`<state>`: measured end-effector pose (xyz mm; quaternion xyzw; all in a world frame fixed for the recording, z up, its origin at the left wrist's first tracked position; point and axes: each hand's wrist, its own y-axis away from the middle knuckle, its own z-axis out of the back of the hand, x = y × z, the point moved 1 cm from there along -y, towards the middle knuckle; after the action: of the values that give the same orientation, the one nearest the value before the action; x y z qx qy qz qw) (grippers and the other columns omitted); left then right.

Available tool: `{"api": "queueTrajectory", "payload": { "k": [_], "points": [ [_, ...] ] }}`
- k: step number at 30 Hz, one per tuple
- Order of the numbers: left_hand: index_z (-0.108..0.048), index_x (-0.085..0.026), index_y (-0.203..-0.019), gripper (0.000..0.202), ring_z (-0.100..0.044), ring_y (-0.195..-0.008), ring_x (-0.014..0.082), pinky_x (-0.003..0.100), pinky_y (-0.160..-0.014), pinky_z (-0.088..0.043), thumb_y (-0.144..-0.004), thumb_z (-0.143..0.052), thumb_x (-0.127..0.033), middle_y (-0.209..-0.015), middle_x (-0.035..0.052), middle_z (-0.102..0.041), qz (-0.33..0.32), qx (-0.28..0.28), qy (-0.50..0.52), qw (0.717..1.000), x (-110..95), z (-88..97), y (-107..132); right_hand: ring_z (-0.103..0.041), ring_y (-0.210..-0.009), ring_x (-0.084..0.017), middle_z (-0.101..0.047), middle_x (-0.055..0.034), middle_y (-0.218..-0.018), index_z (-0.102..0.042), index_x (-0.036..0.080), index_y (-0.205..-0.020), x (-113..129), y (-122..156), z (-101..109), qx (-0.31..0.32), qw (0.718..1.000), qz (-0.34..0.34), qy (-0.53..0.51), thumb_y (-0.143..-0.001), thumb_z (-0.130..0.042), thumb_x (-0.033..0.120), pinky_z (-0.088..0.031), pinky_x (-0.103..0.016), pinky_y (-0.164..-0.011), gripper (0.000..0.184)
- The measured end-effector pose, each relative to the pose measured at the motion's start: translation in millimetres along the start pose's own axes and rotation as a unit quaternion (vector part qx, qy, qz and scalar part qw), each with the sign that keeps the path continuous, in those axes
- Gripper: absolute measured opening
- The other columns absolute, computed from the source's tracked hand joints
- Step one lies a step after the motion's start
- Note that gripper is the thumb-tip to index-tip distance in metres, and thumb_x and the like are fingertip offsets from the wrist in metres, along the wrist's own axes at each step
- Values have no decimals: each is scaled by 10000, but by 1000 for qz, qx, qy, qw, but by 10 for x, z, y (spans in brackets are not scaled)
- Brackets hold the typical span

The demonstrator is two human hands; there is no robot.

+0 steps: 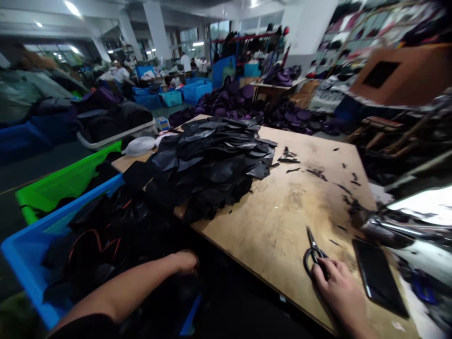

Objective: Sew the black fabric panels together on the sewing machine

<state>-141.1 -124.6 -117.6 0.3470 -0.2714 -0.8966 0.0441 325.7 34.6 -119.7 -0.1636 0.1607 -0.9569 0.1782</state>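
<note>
Clenching black-handled scissors (313, 252) in the right hand (339, 287), closed blades pointing forward, on the near part of a plywood worktable (282, 240). Extending the left hand (185, 262) just beside the table edge, above dark material in a blue plastic crate (45, 221), fingers curling downward; grasp not determinable in the shadow. Noting a black rectangular slab (379, 278) just right of the scissors, black leather offcuts (318, 174) scattered across the tabletop ahead, and a heaped pile of black leather pieces (208, 169) on the table's left end, overhanging toward the crate.
</note>
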Motion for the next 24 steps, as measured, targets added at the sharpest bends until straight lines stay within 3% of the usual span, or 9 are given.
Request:
{"api": "queueTrajectory", "payload": {
  "k": [2,4,5,8,11,14,17,21,24],
  "points": [
    [-632,-219,-492,234,-482,-488,165,309,-578,-428,-548,-859,-241,-445,-27,-499,-26,79,-13,996,-348,406,88,-681,-856,-287,-671,-139,-998,-728,182,-967,-8,-9,-10,-1,1000,-14,-25,-907,-453,530,-562,-451,-786,448],
    [-716,-211,-656,187,-475,-486,130,256,-514,-377,-695,-806,-371,-546,-30,-591,-37,190,49,980,-806,901,223,-682,-865,-299,-676,-139,-998,-719,235,-946,-17,-13,-15,-2,998,-30,-58,-893,-488,514,-562,-472,-799,366],
    [-744,-199,-751,232,-515,-520,126,236,-514,-384,-742,-786,-427,-627,-18,-649,-45,197,125,971,-1063,1164,293,-681,-872,-305,-677,-140,-991,-715,256,-932,-22,-15,-15,-4,997,-34,-75,-888,-498,509,-559,-479,-805,336],
    [-742,-154,-862,320,-601,-568,122,207,-552,-451,-776,-805,-455,-725,14,-715,-112,66,359,924,-1814,1848,418,-678,-890,-304,-679,-131,-963,-709,260,-909,-25,-44,5,0,991,-55,-120,-879,-502,528,-550,-483,-832,340],
    [-720,-144,-865,284,-643,-571,124,202,-573,-504,-737,-862,-354,-718,13,-724,-225,-32,524,821,-2376,2126,334,-686,-889,-291,-685,-108,-917,-706,218,-904,42,-145,96,7,977,-111,-180,-852,-510,588,-564,-469,-840,422],
    [-723,-163,-913,250,-713,-686,176,270,-691,-579,-761,-842,-324,-798,25,-758,-286,-27,610,739,-2690,1920,38,-703,-1005,-298,-713,-108,-1080,-681,239,-1104,226,-294,312,17,938,-162,-306,-843,-595,602,-591,-460,-891,456],
    [-733,-170,-990,267,-733,-767,205,310,-758,-589,-803,-814,-342,-877,46,-776,-269,34,659,702,-2777,1386,-342,-640,-1222,-298,-625,-133,-1363,-521,255,-1395,477,-408,651,-5,904,-142,-404,-890,-608,551,-570,-467,-1003,593],
    [-712,-139,-843,327,-595,-501,116,211,-504,-479,-830,-786,-457,-657,26,-689,-196,155,689,680,-2655,685,-700,-460,-1420,-335,-465,-157,-1539,-315,248,-1576,750,-421,1017,-33,959,-18,-282,-837,-706,450,-428,-539,-1163,860],
    [-678,-134,-766,420,-502,-440,73,178,-431,-386,-911,-670,-528,-628,37,-646,-129,194,690,685,-2545,474,-798,-335,-1492,-386,-334,-195,-1621,-223,201,-1626,865,-355,988,14,981,96,-166,-750,-775,376,-364,-568,-1197,1050]
  ]
}}
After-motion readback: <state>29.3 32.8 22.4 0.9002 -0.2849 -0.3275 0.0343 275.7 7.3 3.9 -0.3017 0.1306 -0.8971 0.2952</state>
